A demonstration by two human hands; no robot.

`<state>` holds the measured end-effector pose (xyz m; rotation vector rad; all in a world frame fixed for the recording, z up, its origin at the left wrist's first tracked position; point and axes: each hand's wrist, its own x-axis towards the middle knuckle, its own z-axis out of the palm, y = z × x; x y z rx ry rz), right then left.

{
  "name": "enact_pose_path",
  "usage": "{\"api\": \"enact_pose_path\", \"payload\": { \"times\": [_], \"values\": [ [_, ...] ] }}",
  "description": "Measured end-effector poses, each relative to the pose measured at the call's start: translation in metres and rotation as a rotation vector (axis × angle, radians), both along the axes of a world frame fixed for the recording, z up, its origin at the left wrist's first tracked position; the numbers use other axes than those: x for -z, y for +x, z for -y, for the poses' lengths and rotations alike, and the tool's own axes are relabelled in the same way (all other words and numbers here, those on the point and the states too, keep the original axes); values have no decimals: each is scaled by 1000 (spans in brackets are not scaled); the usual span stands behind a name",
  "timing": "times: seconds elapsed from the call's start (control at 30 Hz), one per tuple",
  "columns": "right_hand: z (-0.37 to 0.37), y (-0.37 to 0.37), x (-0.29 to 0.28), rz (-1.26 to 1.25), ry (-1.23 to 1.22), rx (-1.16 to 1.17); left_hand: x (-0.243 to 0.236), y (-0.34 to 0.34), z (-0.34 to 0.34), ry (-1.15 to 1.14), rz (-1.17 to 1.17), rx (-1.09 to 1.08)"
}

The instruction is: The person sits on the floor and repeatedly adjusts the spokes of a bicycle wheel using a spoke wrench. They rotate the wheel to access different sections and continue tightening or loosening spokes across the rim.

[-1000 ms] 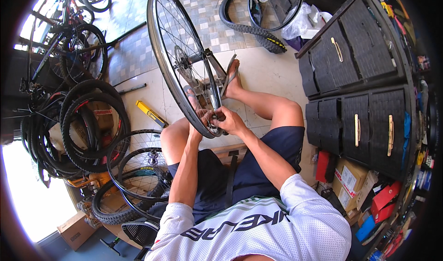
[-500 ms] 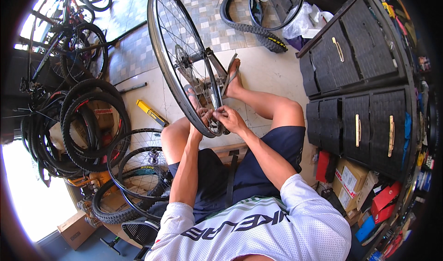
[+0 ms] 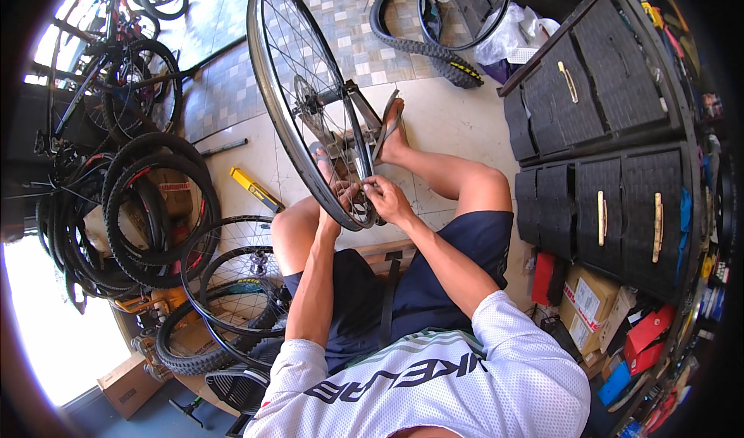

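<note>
A bicycle wheel (image 3: 262,66) with spokes and a disc rotor stands upright in a metal stand (image 3: 357,105) between my sandaled feet. My left hand (image 3: 339,204) reaches in behind the lower rim, fingers curled on the wheel among its spokes. Just right of it, my right hand (image 3: 387,199) pinches at the wheel's lower spokes near the rim; whatever small part lies between the fingertips is too small to make out. My bare knees sit on either side of the wheel. A yellow and black tool or case (image 3: 253,187) lies on the tiles left of the wheel.
Bicycles (image 3: 143,78), stacked tires (image 3: 124,206) and loose wheels (image 3: 225,256) crowd the left. Another tire (image 3: 425,49) lies at the back beside a white plastic bag (image 3: 504,41). Black drawer cabinets (image 3: 601,167) line the right, with boxes (image 3: 589,306) and red cases (image 3: 647,337) below.
Only my fingers have shifted slightly at the lower spokes, the right ones lifting a little. The wheel, stand and surroundings hold nearly the same position.
</note>
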<state>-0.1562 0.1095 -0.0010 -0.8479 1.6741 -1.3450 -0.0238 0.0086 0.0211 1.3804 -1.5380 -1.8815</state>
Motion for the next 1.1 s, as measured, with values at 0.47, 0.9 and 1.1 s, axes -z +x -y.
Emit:
{"api": "enact_pose_path", "payload": {
  "times": [0.47,0.9,1.1],
  "values": [
    [0,7,7,100,25,-65,2,7,-2,-56,46,-20],
    [-1,3,5,373,101,-199,1,7,-5,-41,-130,-73],
    [-4,-12,-12,236,81,56,9,11,5,-32,-41,-56]
  ]
}}
